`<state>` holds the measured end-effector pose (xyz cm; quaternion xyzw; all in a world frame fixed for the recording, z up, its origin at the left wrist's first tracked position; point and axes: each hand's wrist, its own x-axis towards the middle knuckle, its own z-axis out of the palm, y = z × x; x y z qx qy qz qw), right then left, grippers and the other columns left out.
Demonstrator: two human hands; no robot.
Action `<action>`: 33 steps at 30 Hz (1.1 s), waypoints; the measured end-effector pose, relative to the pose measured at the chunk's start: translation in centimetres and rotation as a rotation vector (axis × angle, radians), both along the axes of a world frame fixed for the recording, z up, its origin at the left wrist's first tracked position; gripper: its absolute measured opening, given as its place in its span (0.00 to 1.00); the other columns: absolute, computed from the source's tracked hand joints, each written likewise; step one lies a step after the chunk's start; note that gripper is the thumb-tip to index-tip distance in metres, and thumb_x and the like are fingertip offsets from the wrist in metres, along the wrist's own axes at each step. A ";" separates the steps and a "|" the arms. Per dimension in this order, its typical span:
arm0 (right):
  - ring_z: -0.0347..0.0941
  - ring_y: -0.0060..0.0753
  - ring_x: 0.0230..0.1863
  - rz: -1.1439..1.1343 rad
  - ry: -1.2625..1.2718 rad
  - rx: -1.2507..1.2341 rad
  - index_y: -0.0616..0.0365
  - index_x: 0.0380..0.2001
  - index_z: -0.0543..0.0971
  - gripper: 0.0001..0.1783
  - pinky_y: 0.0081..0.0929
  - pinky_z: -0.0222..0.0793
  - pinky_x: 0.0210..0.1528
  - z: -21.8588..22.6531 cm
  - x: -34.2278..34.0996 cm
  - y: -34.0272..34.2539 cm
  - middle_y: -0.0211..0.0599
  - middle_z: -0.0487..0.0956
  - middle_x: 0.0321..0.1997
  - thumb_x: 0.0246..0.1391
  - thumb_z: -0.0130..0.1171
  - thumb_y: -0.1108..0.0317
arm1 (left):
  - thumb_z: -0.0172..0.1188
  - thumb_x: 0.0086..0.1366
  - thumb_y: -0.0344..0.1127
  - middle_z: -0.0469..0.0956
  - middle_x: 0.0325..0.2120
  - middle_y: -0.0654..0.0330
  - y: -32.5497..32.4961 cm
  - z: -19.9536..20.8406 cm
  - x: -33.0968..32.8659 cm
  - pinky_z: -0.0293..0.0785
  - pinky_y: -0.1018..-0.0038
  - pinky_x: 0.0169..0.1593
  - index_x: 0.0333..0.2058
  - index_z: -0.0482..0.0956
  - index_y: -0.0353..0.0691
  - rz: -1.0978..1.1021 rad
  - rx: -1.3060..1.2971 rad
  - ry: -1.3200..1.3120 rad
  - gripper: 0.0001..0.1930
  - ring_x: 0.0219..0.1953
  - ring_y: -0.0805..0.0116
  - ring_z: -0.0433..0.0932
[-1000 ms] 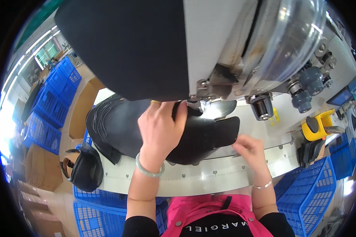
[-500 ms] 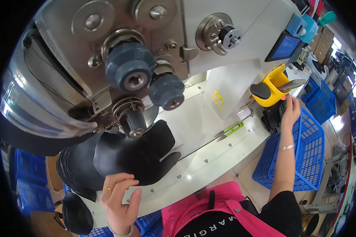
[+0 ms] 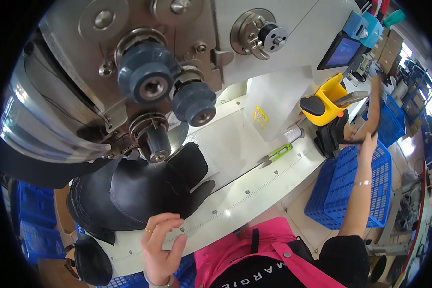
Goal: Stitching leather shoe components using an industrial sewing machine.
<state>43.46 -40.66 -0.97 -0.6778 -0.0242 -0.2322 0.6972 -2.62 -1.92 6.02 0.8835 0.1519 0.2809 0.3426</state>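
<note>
Under the sewing machine head [image 3: 153, 139] lies a black stitched leather piece [image 3: 144, 192], spread over the white machine bed. My left hand [image 3: 162, 245] hovers at its near edge, empty, the thumb apart from the loosely bent fingers. Out at the right, my right hand [image 3: 367, 146] pinches a long curved leather piece [image 3: 375, 108], tan on the side that shows, with a dark edge. Its lower end is partly hidden by the fingers. Beside that hand, folded black leather pieces [image 3: 330, 138] rest at the end of the bed.
Green-handled thread snips [image 3: 278, 153] lie on the bed. A yellow holder [image 3: 324, 105] with a metal tool stands by the machine. Below my right arm is a blue basket [image 3: 324, 194]. A small screen [image 3: 342, 50] sits behind. Another black leather piece [image 3: 92, 261] hangs at the lower left.
The tan-sided leather piece has come up into view in my right hand, away from the black pieces. My left hand has shifted slightly right.
</note>
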 end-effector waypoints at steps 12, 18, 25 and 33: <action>0.74 0.57 0.53 0.790 -0.646 -0.493 0.61 0.62 0.64 0.38 0.40 0.70 0.57 0.3 -17.4 19.3 0.58 0.73 0.55 0.47 0.64 0.80 | 0.66 0.58 0.30 0.65 0.58 0.41 -4.4 -2.6 1.1 0.70 0.59 0.59 0.68 0.42 0.34 -0.030 -0.554 -0.622 0.47 0.56 0.51 0.73; 0.68 0.49 0.61 0.617 -0.566 -1.080 0.62 0.55 0.71 0.30 0.40 0.64 0.62 -0.1 -15.3 20.4 0.45 0.73 0.58 0.45 0.59 0.76 | 0.55 0.48 0.12 0.81 0.39 0.39 -2.3 -4.4 0.1 0.81 0.61 0.46 0.43 0.78 0.31 -0.036 0.239 -0.343 0.21 0.44 0.44 0.81; 0.75 0.44 0.49 0.413 -0.622 -1.358 0.61 0.42 0.78 0.17 0.37 0.68 0.55 -4.3 -14.3 16.1 0.40 0.79 0.47 0.45 0.55 0.76 | 0.65 0.54 0.36 0.66 0.57 0.37 -5.8 -10.0 3.6 0.64 0.53 0.62 0.57 0.70 0.40 -0.404 0.385 0.279 0.31 0.62 0.40 0.64; 0.58 0.18 0.17 1.016 0.566 -0.291 0.63 0.36 0.76 0.17 0.22 0.59 0.21 -2.2 -19.5 15.3 0.25 0.63 0.15 0.63 0.43 0.61 | 0.61 0.56 0.40 0.70 0.48 0.46 -8.0 -11.1 5.6 0.71 0.57 0.52 0.55 0.73 0.57 -0.263 0.863 0.279 0.25 0.53 0.45 0.70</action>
